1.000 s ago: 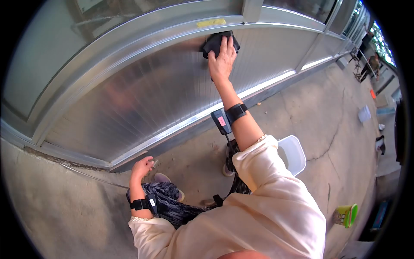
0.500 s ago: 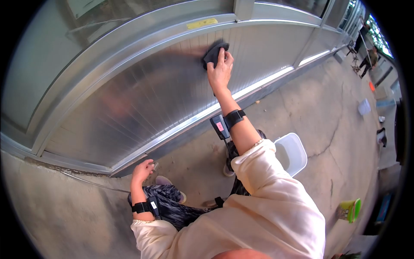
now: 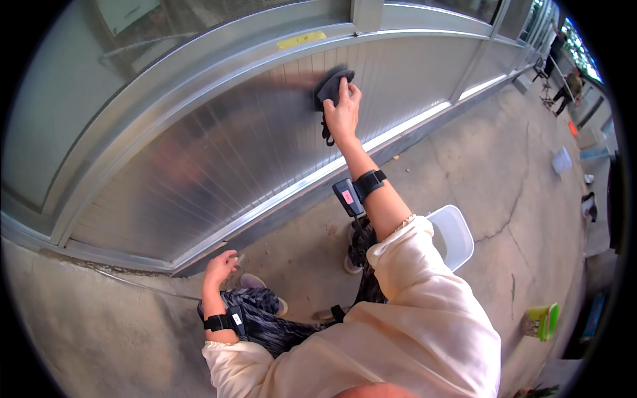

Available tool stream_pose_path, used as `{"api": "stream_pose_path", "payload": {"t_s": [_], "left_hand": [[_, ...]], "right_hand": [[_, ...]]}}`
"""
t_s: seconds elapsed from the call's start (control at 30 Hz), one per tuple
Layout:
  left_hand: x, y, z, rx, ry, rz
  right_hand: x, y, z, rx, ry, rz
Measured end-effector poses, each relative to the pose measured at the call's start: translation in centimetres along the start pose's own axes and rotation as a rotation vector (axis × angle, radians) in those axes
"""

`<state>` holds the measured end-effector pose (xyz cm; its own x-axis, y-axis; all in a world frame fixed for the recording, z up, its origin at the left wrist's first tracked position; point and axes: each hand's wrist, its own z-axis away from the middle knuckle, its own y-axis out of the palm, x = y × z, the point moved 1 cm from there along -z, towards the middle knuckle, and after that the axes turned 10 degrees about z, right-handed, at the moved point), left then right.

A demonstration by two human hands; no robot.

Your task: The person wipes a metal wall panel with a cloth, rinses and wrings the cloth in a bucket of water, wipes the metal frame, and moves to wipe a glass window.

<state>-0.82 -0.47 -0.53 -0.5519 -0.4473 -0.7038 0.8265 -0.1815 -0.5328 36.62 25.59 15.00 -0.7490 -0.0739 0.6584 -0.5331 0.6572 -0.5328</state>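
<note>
My right hand (image 3: 343,111) is closed on a dark grey cloth (image 3: 332,85), pressing it against the upper part of a ribbed metal panel (image 3: 265,126). A dark strip with a loop at its end hangs below that hand. My left hand (image 3: 220,266) hovers by my knee, low in front of the panel, its fingers loosely bent and apart. Nothing shows clearly in it; a small pale object (image 3: 240,259) lies just beyond the fingertips, and I cannot tell whether they touch.
A white plastic tub (image 3: 458,232) stands on the concrete floor (image 3: 491,166) by my right arm. A green-rimmed bucket (image 3: 541,323) sits farther right. A yellow sticker (image 3: 301,40) marks the frame above the panel. Another person (image 3: 570,89) is in the far background.
My right hand and the cloth have shifted slightly down on the panel, and the looped strip now shows below the hand. My left hand stays nearly in place.
</note>
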Motion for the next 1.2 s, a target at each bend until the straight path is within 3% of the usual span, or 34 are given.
{"api": "stream_pose_path", "payload": {"t_s": [0.1,0.23,0.37,0.63,0.77,0.9,1.03,1.07,1.2], "left_hand": [[0.6,0.1,-0.5,0.056,-0.003,0.017],[0.3,0.0,-0.3,0.055,-0.015,0.021],[-0.1,0.1,-0.2,0.021,-0.023,0.016],[-0.1,0.0,-0.4,0.07,0.005,-0.028],[-0.8,0.1,0.0,0.024,-0.032,-0.013],[0.1,0.2,-0.7,0.039,-0.003,0.0],[0.0,0.0,-0.6,0.071,0.004,-0.06],[-0.2,0.0,-0.7,0.073,-0.001,-0.05],[-0.4,0.1,-0.4,0.078,-0.023,-0.049]], "right_hand": [[1.7,-2.3,-2.9,-0.101,-0.12,-0.038],[2.6,-3.1,-3.5,-0.146,-0.112,-0.009],[-0.8,-0.6,-0.4,-0.026,-0.045,0.044],[2.1,-3.4,-3.8,-0.131,-0.148,0.018],[-1.4,-1.3,-2.3,0.003,-0.016,0.03],[0.6,-3.7,-4.7,-0.102,-0.139,0.009],[0.6,-3.6,-5.5,-0.118,-0.063,-0.042],[-0.5,-2.4,-5.6,-0.094,0.041,-0.051],[-1.6,-1.7,-4.2,0.014,0.081,0.013]]}}
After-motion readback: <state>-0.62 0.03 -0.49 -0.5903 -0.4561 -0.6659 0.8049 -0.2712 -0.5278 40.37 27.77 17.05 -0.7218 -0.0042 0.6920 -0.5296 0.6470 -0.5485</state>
